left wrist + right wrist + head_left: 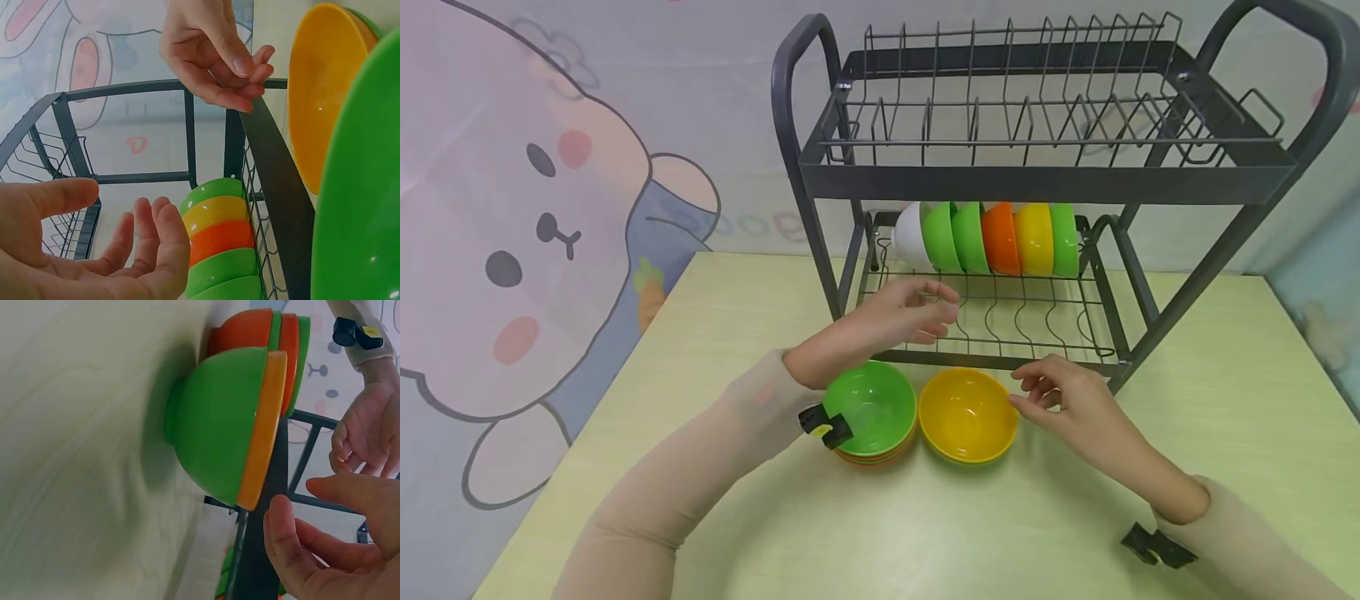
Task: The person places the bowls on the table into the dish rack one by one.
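Two stacks of bowls stand on the table in the head view. A green bowl (874, 407) tops the left stack, with orange rims below it. A yellow bowl (967, 415) tops the right one, nested in a green bowl (219, 425). My left hand (901, 318) hovers before the rack's lower tier, fingers loosely bent, holding nothing. Just right of the yellow bowl's rim is my right hand (1070, 398); its thumb and fingers are apart and grip nothing. On the lower tier, a row of bowls (1000, 239) in white, green, orange and yellow sits on edge.
The dark metal dish rack (1045, 185) has two tiers; its wire upper tier (1000, 125) overhangs the row of bowls. A pale green table (775, 517) lies beneath. Behind is a wall cloth (745, 125) with a cartoon animal on it.
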Motion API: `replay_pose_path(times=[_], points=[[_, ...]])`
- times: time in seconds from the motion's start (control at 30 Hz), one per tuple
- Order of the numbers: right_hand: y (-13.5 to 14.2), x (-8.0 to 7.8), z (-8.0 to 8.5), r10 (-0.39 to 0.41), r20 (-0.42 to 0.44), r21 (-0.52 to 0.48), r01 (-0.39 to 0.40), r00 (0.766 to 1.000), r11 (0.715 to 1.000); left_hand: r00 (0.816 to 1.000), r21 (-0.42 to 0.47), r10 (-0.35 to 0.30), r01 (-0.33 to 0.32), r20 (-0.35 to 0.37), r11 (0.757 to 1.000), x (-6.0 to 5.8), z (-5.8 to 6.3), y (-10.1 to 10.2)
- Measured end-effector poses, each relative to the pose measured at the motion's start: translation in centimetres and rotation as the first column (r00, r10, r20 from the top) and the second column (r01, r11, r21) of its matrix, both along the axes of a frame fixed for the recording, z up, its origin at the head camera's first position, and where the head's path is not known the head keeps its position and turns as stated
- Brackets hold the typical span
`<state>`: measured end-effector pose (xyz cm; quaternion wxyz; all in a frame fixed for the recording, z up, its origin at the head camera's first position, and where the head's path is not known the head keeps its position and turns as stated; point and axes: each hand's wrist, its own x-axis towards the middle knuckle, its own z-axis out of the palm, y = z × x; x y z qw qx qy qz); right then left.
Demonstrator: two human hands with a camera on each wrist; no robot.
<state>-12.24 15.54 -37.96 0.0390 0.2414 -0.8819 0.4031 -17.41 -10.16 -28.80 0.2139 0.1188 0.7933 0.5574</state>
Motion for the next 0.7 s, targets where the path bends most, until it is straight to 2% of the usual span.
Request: replay_pose_path(times=[0.13, 0.4, 0.7], points=[[-0.5, -0.3, -0.3, 0.001, 0.037, 0.033, -0.002, 0.999, 0.999, 1.0, -0.012, -0.025, 0.025, -0.01, 1.0, 0.1, -0.3, -0.3], [-0.7, -0.9, -0.6, 0.015, 0.115, 0.033, -0.019, 0.993, 0.999, 0.997, -0.039, -0.065, 0.064, -0.03, 0.997, 0.3, -0.9, -0.9], [-1.3, -1.5, -1.0, 0.027, 0.224, 0.026, -0.034, 0.974, 0.999, 0.998, -0.033, -0.063, 0.063, -0.016, 0.997, 0.2, -1.4, -1.1]])
